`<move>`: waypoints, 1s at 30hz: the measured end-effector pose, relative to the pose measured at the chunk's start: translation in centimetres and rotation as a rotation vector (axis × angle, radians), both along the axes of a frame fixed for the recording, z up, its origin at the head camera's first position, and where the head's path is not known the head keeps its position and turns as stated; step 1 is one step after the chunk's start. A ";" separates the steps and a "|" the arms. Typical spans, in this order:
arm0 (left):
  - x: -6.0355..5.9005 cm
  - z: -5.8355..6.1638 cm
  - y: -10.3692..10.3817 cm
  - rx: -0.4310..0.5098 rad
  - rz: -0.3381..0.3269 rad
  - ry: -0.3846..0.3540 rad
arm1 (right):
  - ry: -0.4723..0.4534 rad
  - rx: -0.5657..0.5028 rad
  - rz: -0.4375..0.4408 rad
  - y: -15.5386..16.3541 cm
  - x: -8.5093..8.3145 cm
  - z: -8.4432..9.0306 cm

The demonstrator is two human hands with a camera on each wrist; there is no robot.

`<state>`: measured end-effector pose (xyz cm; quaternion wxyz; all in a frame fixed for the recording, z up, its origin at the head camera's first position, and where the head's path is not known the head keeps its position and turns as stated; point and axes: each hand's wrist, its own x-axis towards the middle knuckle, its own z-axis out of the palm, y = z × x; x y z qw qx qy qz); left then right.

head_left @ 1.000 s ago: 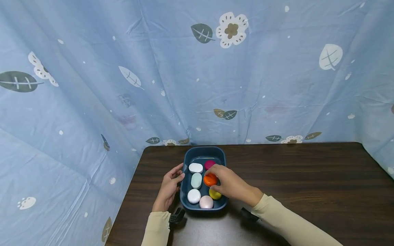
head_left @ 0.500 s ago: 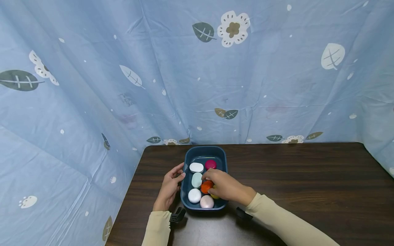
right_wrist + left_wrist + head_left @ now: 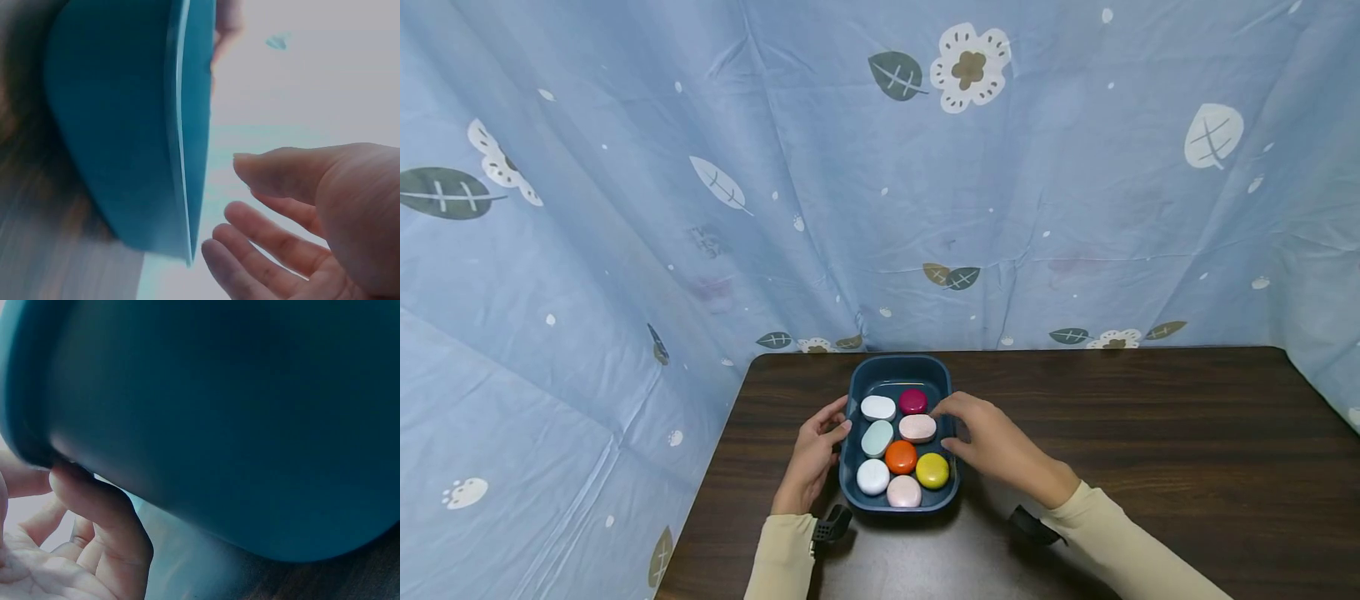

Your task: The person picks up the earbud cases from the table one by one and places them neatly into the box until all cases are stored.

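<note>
A dark blue rectangular container (image 3: 901,367) stands on the table with several smooth rounded pieces in it. My left hand (image 3: 811,457) holds its left side, thumb at the rim and a finger bent against the outer wall in the left wrist view. Over the right rim hovers my right hand (image 3: 992,442), fingers relaxed and nothing between them. Nearest its fingertips is a pale pink oval piece (image 3: 917,428), with a magenta round one (image 3: 913,402) behind. Toward the near end lie an orange round piece (image 3: 901,457) and a yellow one (image 3: 932,471).
Also in the container are a white oval piece (image 3: 877,407), a pale green oval (image 3: 877,438), a white round one (image 3: 873,477) and a pale pink round one (image 3: 904,491). The dark wooden table (image 3: 1135,433) extends right; a blue patterned curtain (image 3: 820,167) hangs behind.
The orange piece has shifted nearer and slightly left. My right hand has let go of it and drawn back to the right, uncovering the pink oval and yellow pieces. My left hand stays put.
</note>
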<state>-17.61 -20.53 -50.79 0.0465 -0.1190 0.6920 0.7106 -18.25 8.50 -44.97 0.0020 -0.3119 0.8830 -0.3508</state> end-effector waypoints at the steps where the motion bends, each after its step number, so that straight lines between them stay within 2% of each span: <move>1: 0.0 0.0 0.0 0.003 0.000 0.000 | 0.013 -0.012 -0.018 0.6 0.0 0.0; 6: 0.0 0.2 0.1 0.003 0.005 -0.011 | 0.072 -0.047 -0.117 3.6 0.0 -0.1; 11: 0.1 0.4 0.3 -0.018 0.009 -0.030 | 0.105 -0.060 -0.171 6.6 0.3 -0.6; 20: 0.1 0.4 0.2 -0.023 0.007 -0.036 | 0.099 -0.036 -0.259 10.8 0.9 -0.8; 30: 0.1 0.4 0.2 -0.020 0.007 -0.039 | 0.106 0.018 -0.348 14.0 1.5 -1.5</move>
